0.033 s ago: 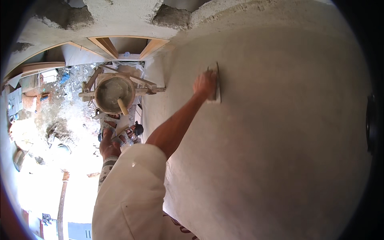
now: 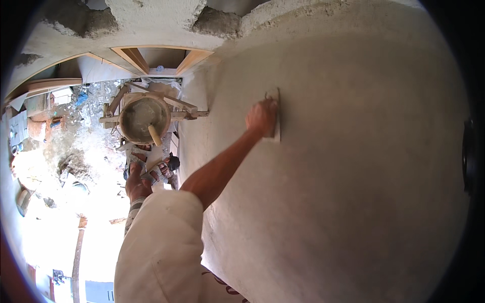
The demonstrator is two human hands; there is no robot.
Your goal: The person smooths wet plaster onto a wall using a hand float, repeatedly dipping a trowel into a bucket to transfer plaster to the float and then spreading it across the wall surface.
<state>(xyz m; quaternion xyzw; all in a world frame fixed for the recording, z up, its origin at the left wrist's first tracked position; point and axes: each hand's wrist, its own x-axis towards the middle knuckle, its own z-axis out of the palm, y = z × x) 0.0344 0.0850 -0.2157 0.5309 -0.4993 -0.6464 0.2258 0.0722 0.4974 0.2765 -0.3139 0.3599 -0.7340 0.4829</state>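
My right hand (image 2: 261, 117) is closed around a plastering float (image 2: 277, 132), whose long, pale, narrow side shows. The float lies against a smooth grey-brown plastered wall (image 2: 353, 161), with my forearm stretched up to it from a light sleeve. Lower and to the left, my left hand (image 2: 137, 188) is held low in front of my feet, its fingers curled. A small greyish piece shows just beyond its fingers, too unclear to name.
A round tub (image 2: 123, 107) of grey mix, with a pale handle (image 2: 154, 135) sticking out, stands on a wooden frame (image 2: 184, 115). Sandalled feet (image 2: 164, 169) show below it. Rubble litters the floor at left. Wooden-framed openings (image 2: 194, 59) and broken masonry (image 2: 217, 21) lie beyond.
My right hand and the float have slid a little way down the picture along the wall, and the right forearm and sleeve have dropped with them. The left hand looks nearly still.
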